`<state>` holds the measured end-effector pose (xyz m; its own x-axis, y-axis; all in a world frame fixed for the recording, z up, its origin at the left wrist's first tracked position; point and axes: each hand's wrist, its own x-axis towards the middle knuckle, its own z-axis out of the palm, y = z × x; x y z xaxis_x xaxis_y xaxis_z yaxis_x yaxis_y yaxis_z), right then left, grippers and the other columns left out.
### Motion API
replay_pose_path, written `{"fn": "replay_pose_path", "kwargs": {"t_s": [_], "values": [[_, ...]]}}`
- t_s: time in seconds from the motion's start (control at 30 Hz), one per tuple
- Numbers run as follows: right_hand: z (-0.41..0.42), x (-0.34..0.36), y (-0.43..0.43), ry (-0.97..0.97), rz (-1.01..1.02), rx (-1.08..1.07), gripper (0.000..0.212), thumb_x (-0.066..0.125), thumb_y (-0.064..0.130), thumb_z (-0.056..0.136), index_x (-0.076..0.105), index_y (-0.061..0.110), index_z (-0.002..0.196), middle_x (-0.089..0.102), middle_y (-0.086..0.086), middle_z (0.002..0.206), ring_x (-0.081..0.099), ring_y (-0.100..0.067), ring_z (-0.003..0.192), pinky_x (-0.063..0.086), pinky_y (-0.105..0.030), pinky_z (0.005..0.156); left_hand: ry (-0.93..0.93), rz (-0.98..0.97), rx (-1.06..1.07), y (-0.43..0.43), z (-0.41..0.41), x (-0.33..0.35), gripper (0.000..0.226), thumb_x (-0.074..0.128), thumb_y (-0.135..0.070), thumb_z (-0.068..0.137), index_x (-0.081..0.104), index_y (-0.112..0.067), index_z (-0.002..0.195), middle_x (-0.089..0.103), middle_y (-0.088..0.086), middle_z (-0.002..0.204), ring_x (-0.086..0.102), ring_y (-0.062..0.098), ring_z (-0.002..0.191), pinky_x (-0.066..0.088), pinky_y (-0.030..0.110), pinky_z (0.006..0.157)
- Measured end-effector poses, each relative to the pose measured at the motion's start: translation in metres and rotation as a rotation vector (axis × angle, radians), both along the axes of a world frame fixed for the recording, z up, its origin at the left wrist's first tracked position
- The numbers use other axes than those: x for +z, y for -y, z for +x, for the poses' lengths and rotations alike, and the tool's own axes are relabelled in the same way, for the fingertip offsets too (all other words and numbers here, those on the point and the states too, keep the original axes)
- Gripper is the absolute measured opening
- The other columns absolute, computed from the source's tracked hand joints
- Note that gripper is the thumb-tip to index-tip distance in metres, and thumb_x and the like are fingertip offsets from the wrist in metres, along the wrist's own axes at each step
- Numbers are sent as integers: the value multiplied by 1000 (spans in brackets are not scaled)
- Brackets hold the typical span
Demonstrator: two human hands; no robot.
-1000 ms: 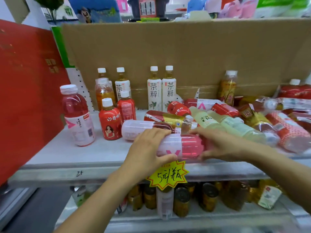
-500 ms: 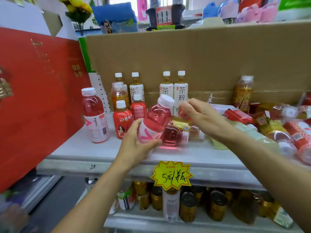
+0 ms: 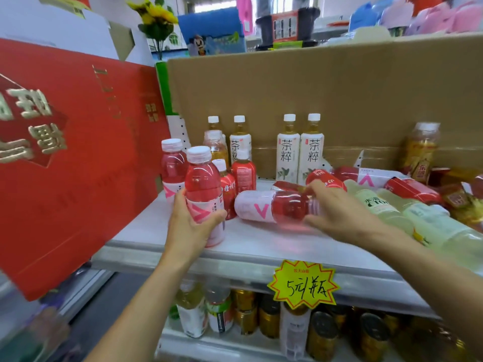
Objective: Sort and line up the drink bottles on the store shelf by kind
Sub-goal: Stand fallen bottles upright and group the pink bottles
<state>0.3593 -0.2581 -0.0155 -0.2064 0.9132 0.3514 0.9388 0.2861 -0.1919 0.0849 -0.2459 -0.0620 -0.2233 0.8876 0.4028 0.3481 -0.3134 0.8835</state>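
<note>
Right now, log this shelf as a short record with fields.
left hand: grips upright pink bottle near the shelf front
right hand: grips lying pink bottle
same kind: rear pink bottle, upright, behind the gripped one
back row: white tea bottles, upright
right side: mixed bottles lying in a heap

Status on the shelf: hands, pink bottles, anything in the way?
Left hand grips upright pink plastic bottle at shelf front. Right hand grips toppled pink plastic bottle. Small red bottles crowd behind.
</note>
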Motion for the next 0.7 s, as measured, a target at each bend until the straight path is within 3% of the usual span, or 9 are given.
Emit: {"fn": "replay_pose_path", "kwargs": {"t_s": [0.2,0.27,0.37,0.43,0.57,0.7], "values": [[-34,62,-18,-273,98,143,39,77,26,79,62,21,114,62,4,103,57,-15,96,41,-26,77,-51,45,58,-8,-12,4,79,88,-25,71,47,-26,139,50,-3,125,57,9,111,49,41,103],[-49,73,-32,-330,83,205,38,77,26,81,63,20,116,64,4,103,61,-13,92,48,-27,78,-66,53,56,-12,-13,2,91,87,-26,72,36,-30,147,48,-4,137,53,10,123,45,43,108],[-72,81,-54,-373,29,290,40,75,22,84,64,16,122,67,0,110,64,-15,99,53,-31,87,-125,58,81,-14,-11,1,106,85,-26,76,16,-33,156,33,0,154,31,17,144,30,43,118],[-87,80,-65,-417,-13,337,43,72,22,86,62,17,128,66,0,116,64,-14,102,53,-33,93,-183,78,111,-14,-8,1,111,83,-24,79,5,-32,158,23,0,159,18,19,149,23,44,121],[-104,70,-75,-520,-74,376,43,67,23,92,56,26,134,65,2,122,65,-13,103,56,-37,92,-206,121,115,-17,-8,-2,117,83,-22,79,-4,-34,157,16,-4,162,13,22,151,24,54,120],[-94,60,-72,-583,-142,383,60,64,26,94,38,24,149,58,-2,134,59,-16,116,52,-39,98,-213,109,126,-14,-5,0,117,82,-22,80,-4,-34,157,14,-6,162,11,18,151,22,49,122]]}}
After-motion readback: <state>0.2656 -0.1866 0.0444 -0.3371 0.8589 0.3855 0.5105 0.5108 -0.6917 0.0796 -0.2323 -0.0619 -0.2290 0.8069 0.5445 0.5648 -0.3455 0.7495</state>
